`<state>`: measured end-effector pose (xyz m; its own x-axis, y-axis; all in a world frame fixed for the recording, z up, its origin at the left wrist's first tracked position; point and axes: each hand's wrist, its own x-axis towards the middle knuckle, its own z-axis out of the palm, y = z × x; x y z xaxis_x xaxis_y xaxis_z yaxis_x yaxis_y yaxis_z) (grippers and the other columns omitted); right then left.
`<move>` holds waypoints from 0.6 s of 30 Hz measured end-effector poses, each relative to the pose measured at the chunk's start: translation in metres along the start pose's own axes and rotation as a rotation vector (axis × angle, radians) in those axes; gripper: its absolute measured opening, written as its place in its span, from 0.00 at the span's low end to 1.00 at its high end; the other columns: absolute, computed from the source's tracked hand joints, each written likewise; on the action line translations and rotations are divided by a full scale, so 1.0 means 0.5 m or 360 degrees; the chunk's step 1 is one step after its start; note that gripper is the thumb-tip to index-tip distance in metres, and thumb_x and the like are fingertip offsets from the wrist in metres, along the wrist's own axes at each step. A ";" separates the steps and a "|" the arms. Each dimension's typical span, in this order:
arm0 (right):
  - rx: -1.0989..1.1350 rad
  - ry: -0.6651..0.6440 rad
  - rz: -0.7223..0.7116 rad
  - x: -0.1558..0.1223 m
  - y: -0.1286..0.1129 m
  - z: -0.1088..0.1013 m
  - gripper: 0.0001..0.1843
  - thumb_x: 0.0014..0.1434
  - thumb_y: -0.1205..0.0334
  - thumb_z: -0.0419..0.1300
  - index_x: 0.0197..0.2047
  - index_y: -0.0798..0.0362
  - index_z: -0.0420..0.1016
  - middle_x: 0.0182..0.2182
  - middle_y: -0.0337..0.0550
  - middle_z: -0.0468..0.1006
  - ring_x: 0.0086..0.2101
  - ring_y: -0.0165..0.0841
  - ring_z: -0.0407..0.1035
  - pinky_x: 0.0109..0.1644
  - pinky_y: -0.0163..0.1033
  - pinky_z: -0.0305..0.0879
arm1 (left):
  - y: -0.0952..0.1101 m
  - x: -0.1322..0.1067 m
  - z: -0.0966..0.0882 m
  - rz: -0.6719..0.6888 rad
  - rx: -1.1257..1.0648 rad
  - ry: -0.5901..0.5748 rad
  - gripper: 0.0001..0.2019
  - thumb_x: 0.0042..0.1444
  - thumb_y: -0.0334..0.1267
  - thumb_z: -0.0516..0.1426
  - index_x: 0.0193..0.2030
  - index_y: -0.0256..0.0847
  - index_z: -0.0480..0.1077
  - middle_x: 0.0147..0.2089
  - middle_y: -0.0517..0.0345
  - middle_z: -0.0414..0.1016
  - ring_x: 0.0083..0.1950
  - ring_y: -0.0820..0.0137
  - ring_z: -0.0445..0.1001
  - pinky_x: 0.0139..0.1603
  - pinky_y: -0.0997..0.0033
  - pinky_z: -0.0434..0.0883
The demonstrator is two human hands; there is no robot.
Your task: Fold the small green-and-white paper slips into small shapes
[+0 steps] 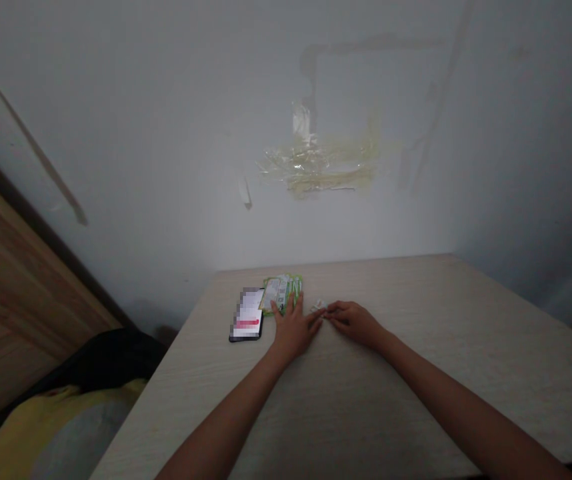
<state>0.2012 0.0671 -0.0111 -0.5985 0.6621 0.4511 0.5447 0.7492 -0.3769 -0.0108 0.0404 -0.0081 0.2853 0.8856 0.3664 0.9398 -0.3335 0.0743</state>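
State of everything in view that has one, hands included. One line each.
Phone: face up on the table, screen lit, contents pixelated.
Green packet: lying flat; open or sealed, can't tell.
Small whitish item: at the fingertips, partly hidden; shape unclear.
Left hand: fingers spread, fingertips at the packet, thumb toward the whitish item.
Right hand: fingertips bunched by that item; grip unclear.
Clear tape: crinkled, on the wall.

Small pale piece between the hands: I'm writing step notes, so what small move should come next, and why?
Perhaps the right hand should gently lift the near edge of the small pale piece while the left hand steadies it: fingertips of both hands meet there, and other left fingers lie spread at the green packet. What the piece is, I can't tell.
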 end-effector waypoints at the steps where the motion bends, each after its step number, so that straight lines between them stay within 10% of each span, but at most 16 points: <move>1: -0.0005 -0.0006 0.0000 0.000 -0.001 -0.001 0.15 0.63 0.62 0.54 0.49 0.46 0.78 0.46 0.43 0.78 0.44 0.33 0.73 0.52 0.39 0.67 | -0.001 0.000 -0.001 -0.0013 -0.0001 -0.0006 0.19 0.62 0.58 0.46 0.59 0.74 0.62 0.71 0.59 0.52 0.72 0.49 0.45 0.61 0.24 0.32; 18: -0.0018 -0.0007 -0.0007 0.002 -0.009 -0.006 0.14 0.64 0.62 0.54 0.48 0.46 0.79 0.44 0.44 0.79 0.43 0.33 0.73 0.51 0.39 0.66 | 0.006 -0.002 -0.017 -0.0172 0.0068 -0.0005 0.22 0.61 0.60 0.45 0.60 0.69 0.62 0.71 0.55 0.54 0.72 0.45 0.41 0.60 0.24 0.29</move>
<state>0.1996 0.0642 -0.0065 -0.6037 0.6587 0.4491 0.5486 0.7520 -0.3655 -0.0100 0.0357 -0.0005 0.1827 0.9166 0.3555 0.9722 -0.2223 0.0736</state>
